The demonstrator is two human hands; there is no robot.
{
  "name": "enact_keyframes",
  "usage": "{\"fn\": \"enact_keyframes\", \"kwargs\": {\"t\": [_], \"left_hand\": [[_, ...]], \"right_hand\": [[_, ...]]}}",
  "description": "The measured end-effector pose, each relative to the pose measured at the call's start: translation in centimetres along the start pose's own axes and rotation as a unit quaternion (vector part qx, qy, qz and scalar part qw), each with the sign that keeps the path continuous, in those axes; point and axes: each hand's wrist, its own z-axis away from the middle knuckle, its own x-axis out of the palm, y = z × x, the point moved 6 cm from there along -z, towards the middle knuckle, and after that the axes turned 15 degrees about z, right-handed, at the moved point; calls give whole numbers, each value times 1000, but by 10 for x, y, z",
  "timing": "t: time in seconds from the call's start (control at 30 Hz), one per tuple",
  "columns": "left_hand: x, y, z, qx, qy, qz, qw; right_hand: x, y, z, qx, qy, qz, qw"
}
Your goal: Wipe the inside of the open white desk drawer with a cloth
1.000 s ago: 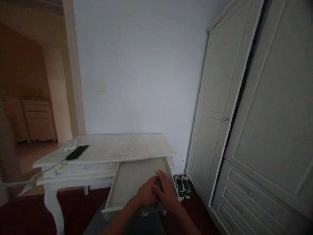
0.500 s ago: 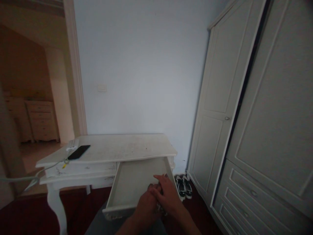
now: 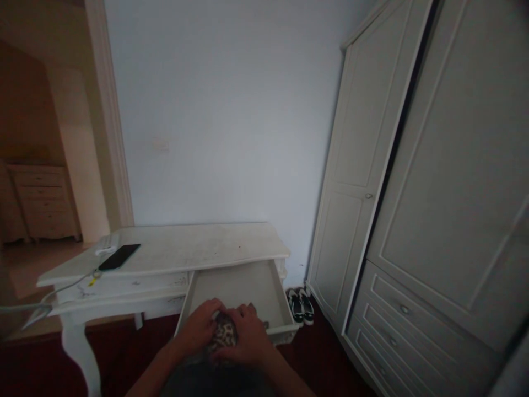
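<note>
Both my hands are together at the front edge of an open white drawer (image 3: 235, 289) of a white desk (image 3: 194, 251). My left hand (image 3: 201, 325) and my right hand (image 3: 244, 337) are closed round a small leopard-patterned piece of cloth (image 3: 221, 334), pressed between them just over the drawer's front rim. The rest of the drawer's floor looks bare. Part of the cloth is hidden by my fingers.
A black phone (image 3: 119, 256) and a white cabled object (image 3: 106, 245) lie on the desk's left end. A pair of dark shoes (image 3: 300, 306) stands on the floor by the wall. A tall white wardrobe (image 3: 413, 209) fills the right; a doorway opens at the left.
My hands have shifted left along the drawer's front edge, and the leopard-patterned cloth now shows between them. The view has also turned a little to the right.
</note>
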Motion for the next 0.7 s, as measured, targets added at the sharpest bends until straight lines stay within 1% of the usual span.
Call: {"fn": "enact_keyframes", "kwargs": {"t": [0.03, 0.1, 0.13, 0.17, 0.2, 0.23, 0.27, 0.33, 0.4, 0.43, 0.5, 0.53, 0.6, 0.63, 0.7], "left_hand": [[-6, -10, 2, -13, 16, -18, 1000], [-11, -23, 6, -30, 32, -37, 998], [-11, -26, 8, -37, 35, -41, 998], [-10, -27, 10, -41, 34, -44, 998], [-9, -27, 11, -45, 31, -49, 997], [-8, -26, 12, -48, 28, -56, 997], [-7, -25, 12, -51, 26, -63, 996], [-7, -22, 12, -55, 25, -79, 995], [-6, -21, 11, -61, 23, -90, 994], [-5, -20, 10, -67, 23, -97, 993], [-3, -20, 9, -82, 21, -121, 989], [-2, -20, 9, -90, 18, -136, 987], [0, -18, 9, -96, 16, -159, 982], [0, -16, 9, -94, 17, -160, 982], [-2, -13, 10, -88, 32, -138, 986]], "right_hand": [[7, -16, -9, -12, -1, 8, 1000], [19, -41, -24, -21, 0, 24, 999], [22, -47, -30, -25, -2, 32, 999], [22, -48, -32, -30, -8, 39, 999], [19, -44, -32, -38, -18, 45, 998], [14, -35, -29, -45, -32, 50, 997], [6, -20, -23, -48, -47, 54, 996], [-15, 20, -5, -43, -89, 56, 993], [-40, 67, 15, 3, -112, 63, 992], [-52, 85, 25, 12, -114, 62, 991], [-67, 106, 39, -4, -111, 65, 992], [-71, 110, 43, -12, -108, 76, 991], [-67, 104, 43, -24, -106, 106, 988], [-61, 96, 39, -28, -106, 118, 987], [-45, 71, 26, -45, -100, 121, 987]]}}
